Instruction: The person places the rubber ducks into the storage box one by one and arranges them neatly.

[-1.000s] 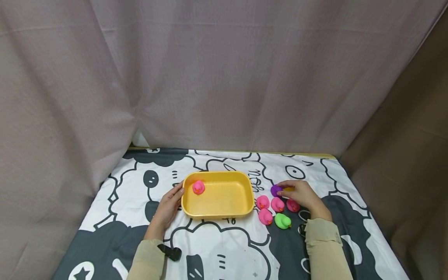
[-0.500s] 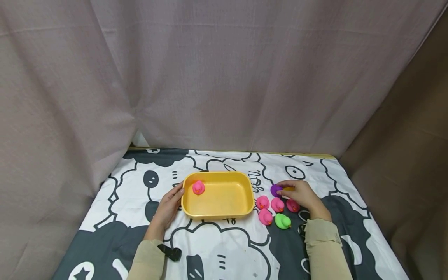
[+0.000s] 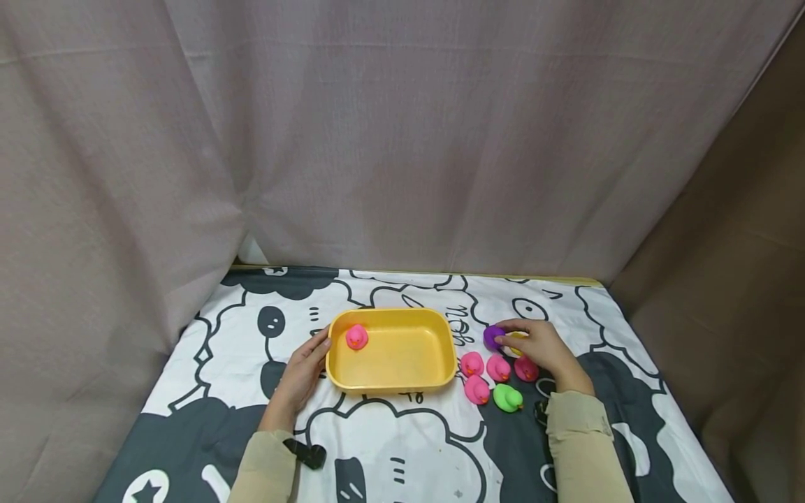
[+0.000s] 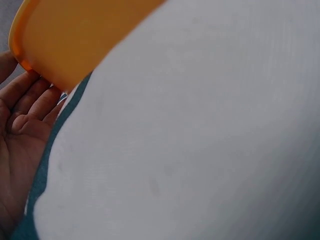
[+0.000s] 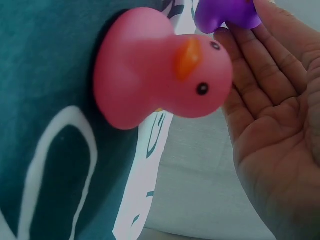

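Observation:
With the thumb and fingers of my right hand (image 3: 547, 347) I pinch a purple rubber duck (image 3: 493, 338), also partly visible at the top of the right wrist view. A yellow object (image 3: 518, 342), mostly hidden by that hand, lies beneath it. Beside the wrist sits a dark pink duck (image 5: 135, 70), its orange beak showing in the right wrist view. My left hand (image 3: 300, 381) holds the left end of a yellow tray (image 3: 393, 389), thumb by the rim and fingers against its outer side in the left wrist view. One pink duck (image 3: 356, 337) stands inside the tray.
Right of the tray stand several pink ducks (image 3: 476, 390) and a green duck (image 3: 507, 397). A cartoon-print cloth (image 3: 402, 447) covers the table. Grey curtain (image 3: 402, 140) hangs behind, with more fabric at both sides.
My right hand has shifted slightly left and away from me with the purple duck, uncovering more of the yellow object. The left hand and tray look unmoved.

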A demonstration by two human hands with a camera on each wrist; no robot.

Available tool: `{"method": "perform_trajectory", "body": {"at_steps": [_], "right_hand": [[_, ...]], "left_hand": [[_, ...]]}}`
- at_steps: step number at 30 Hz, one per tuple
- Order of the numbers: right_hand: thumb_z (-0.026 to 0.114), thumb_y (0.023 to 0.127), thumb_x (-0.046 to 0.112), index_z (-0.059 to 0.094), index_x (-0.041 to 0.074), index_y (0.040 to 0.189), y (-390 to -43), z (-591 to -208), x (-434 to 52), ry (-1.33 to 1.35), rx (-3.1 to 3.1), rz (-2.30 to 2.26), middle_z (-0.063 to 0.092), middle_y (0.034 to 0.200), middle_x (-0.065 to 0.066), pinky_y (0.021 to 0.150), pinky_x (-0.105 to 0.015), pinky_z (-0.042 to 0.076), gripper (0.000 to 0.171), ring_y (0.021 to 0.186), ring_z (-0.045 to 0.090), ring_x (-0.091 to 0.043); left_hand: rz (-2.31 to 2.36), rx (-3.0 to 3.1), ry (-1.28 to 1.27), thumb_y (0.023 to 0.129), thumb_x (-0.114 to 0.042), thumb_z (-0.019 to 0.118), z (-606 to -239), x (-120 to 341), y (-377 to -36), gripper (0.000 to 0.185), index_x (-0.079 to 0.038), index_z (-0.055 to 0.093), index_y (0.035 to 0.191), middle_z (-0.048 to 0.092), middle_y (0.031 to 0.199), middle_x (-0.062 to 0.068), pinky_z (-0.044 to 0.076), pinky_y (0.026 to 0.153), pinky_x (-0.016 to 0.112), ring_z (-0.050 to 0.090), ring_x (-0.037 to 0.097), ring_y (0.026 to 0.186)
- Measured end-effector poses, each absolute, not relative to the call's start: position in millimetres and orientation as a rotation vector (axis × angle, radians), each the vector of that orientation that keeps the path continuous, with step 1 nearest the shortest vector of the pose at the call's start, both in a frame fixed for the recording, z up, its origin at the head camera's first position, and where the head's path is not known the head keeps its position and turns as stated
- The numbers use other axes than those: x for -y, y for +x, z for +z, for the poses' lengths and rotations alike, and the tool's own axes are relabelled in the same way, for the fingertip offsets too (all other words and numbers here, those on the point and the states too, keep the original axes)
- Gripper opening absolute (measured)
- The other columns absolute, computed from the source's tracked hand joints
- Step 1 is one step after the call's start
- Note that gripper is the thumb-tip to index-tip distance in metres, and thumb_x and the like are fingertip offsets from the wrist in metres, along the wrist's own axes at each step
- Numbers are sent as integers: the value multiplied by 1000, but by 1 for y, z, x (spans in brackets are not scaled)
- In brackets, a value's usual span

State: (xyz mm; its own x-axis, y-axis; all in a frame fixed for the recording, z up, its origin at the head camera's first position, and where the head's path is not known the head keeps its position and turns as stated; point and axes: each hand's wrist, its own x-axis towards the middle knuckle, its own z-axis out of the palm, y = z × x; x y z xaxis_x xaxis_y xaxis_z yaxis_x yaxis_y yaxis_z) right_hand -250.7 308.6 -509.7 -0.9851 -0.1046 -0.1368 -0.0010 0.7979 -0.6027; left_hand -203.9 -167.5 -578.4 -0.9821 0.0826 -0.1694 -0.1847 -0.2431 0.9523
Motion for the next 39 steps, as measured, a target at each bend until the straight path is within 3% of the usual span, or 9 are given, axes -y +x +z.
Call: {"method": "perform_trajectory", "body": {"at_steps": [39], "right_hand": [[75, 85, 55, 69, 19, 130, -252, -488, -291, -53, -2831, -996, 63, 134, -13, 107, -66, 39, 58, 132, 47, -40]], "left_hand": [[2312, -1832, -136, 103, -34, 57, -578, 169, -205, 48, -23, 50, 149, 41, 156, -7, 40, 110, 23, 39, 12, 142]]}}
